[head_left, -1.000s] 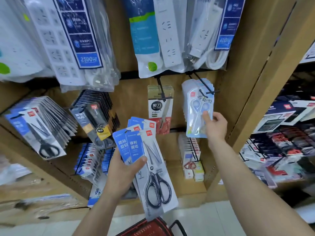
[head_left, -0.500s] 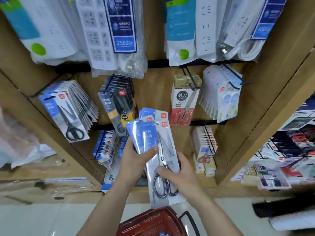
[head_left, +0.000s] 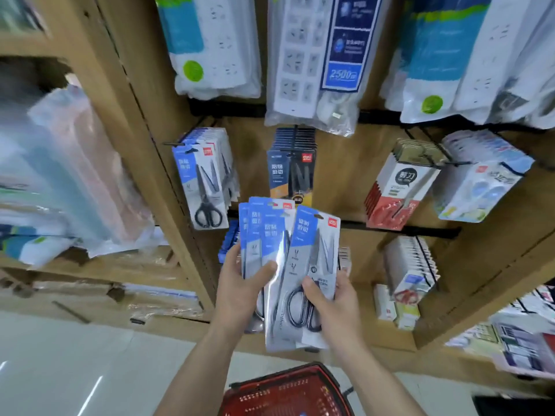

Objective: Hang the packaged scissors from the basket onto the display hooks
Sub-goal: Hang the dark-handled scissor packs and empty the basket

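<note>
Wooden shop shelving (head_left: 144,175) fills my view, hooks loaded with packaged scissors.
My left hand (head_left: 240,292) has its grip clenched round a fan of blue-topped scissor packs (head_left: 264,232), thumb across their fronts. Just right of it, my right hand (head_left: 333,307) pinches the front pack (head_left: 313,253) by its lower end, thumb on the scissor handles; it overlaps the fan. Below both grips sits the red basket (head_left: 279,391), contents unclear. Up-left of them hangs a matching row of packs (head_left: 204,187).
</note>
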`<state>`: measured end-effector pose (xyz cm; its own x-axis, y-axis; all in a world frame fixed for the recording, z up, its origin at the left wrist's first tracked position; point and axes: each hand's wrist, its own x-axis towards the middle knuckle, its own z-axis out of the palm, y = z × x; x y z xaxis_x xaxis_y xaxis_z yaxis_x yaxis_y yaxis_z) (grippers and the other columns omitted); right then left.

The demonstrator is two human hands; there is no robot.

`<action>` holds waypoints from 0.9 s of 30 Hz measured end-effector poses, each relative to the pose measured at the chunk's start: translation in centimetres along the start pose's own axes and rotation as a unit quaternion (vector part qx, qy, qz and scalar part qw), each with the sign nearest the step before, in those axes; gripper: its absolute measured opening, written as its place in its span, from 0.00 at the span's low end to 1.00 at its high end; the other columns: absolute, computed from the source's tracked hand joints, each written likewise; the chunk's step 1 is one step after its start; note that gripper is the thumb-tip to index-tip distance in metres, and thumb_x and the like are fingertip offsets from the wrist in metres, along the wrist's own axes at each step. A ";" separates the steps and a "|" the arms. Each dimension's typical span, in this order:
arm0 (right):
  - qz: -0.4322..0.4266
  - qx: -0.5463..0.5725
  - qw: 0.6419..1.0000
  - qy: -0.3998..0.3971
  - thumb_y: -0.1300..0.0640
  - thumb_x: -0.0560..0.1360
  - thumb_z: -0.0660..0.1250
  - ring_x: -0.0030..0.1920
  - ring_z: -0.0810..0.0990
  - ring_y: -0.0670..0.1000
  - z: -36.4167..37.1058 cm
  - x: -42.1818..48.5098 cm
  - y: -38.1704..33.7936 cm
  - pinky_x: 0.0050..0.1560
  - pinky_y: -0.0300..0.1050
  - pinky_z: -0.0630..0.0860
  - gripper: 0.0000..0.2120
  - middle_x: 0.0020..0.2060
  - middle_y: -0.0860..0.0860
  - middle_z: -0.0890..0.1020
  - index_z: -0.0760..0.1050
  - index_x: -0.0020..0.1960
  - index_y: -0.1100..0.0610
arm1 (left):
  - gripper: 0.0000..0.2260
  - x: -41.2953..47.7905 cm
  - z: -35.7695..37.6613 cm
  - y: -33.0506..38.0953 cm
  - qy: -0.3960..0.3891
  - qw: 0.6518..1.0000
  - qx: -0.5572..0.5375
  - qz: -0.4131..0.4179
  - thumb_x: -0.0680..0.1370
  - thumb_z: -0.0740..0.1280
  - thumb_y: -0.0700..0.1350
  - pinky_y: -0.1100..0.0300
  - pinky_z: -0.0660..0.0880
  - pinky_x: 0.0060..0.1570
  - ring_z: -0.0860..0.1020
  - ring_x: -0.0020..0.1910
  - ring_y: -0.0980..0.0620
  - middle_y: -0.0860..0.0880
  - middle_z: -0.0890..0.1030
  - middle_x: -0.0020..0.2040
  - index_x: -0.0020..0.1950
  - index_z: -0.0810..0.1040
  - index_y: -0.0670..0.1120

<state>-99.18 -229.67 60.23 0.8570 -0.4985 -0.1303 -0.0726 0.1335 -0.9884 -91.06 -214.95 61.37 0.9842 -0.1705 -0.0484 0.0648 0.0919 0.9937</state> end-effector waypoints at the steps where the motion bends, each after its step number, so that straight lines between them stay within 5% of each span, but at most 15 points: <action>1: 0.003 -0.009 1.000 -0.008 0.53 0.75 0.76 0.53 0.87 0.51 1.1 0.1 0.2 0.59 0.57 0.81 0.15 0.51 0.48 0.88 0.79 0.59 0.52 | 0.21 0.1 -1.3 0.0 0.017 1.000 -0.003 -0.002 0.76 0.76 0.37 0.44 0.82 0.56 0.86 0.55 0.47 0.50 0.87 0.56 0.64 0.77 0.54; 3: 0.010 -0.020 0.999 -0.030 0.54 0.78 0.74 0.53 0.86 0.49 3.3 0.3 0.5 0.59 0.56 0.82 0.11 0.51 0.48 0.87 0.78 0.59 0.51 | 0.22 0.4 -4.1 -0.1 0.050 0.999 0.000 -0.005 0.76 0.76 0.35 0.40 0.81 0.58 0.86 0.55 0.46 0.48 0.87 0.56 0.66 0.76 0.50; 7: -0.012 -0.059 0.996 -0.073 0.52 0.79 0.72 0.55 0.85 0.45 7.1 1.4 -0.7 0.51 0.38 0.80 0.13 0.54 0.47 0.86 0.78 0.62 0.52 | 0.24 0.8 -10.0 0.2 0.106 0.994 0.014 -0.009 0.74 0.78 0.38 0.38 0.81 0.58 0.86 0.55 0.45 0.47 0.87 0.57 0.66 0.76 0.52; 12: -0.067 -0.115 0.983 -0.126 0.57 0.79 0.72 0.47 0.85 0.39 12.5 4.7 -3.6 0.46 0.33 0.78 0.05 0.45 0.38 0.87 0.78 0.52 0.48 | 0.22 1.0 -16.2 1.1 0.156 0.988 0.003 0.010 0.75 0.77 0.35 0.57 0.83 0.44 0.87 0.50 0.49 0.50 0.88 0.53 0.61 0.76 0.55; 16: -0.104 -0.151 0.974 -0.131 0.56 0.79 0.72 0.48 0.85 0.45 17.4 8.0 -4.8 0.49 0.44 0.81 0.05 0.47 0.46 0.86 0.77 0.52 0.49 | 0.24 0.8 -19.3 1.6 0.179 0.984 0.003 0.010 0.75 0.76 0.35 0.51 0.83 0.46 0.87 0.50 0.48 0.49 0.87 0.54 0.64 0.75 0.55; 21: -0.096 -0.147 0.980 -0.093 0.55 0.79 0.72 0.47 0.84 0.44 20.2 10.6 -4.6 0.52 0.47 0.80 0.05 0.46 0.44 0.85 0.77 0.53 0.52 | 0.24 0.5 -21.3 1.6 0.191 0.981 0.020 0.009 0.75 0.76 0.34 0.42 0.83 0.52 0.87 0.51 0.47 0.49 0.87 0.54 0.63 0.76 0.57; 27: -0.110 -0.163 0.979 -0.044 0.54 0.79 0.72 0.49 0.84 0.50 22.1 12.6 -4.0 0.49 0.47 0.78 0.08 0.49 0.48 0.85 0.76 0.55 0.52 | 0.24 0.3 -22.2 1.9 0.191 0.980 0.039 0.028 0.75 0.76 0.34 0.58 0.84 0.45 0.87 0.48 0.54 0.55 0.87 0.52 0.66 0.75 0.54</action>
<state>-76.82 -217.52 64.29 0.9102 -0.4062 0.0807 -0.0290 -0.2570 -0.9660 -86.99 -193.00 61.03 0.9769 0.2134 -0.0123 0.0098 0.0127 0.9999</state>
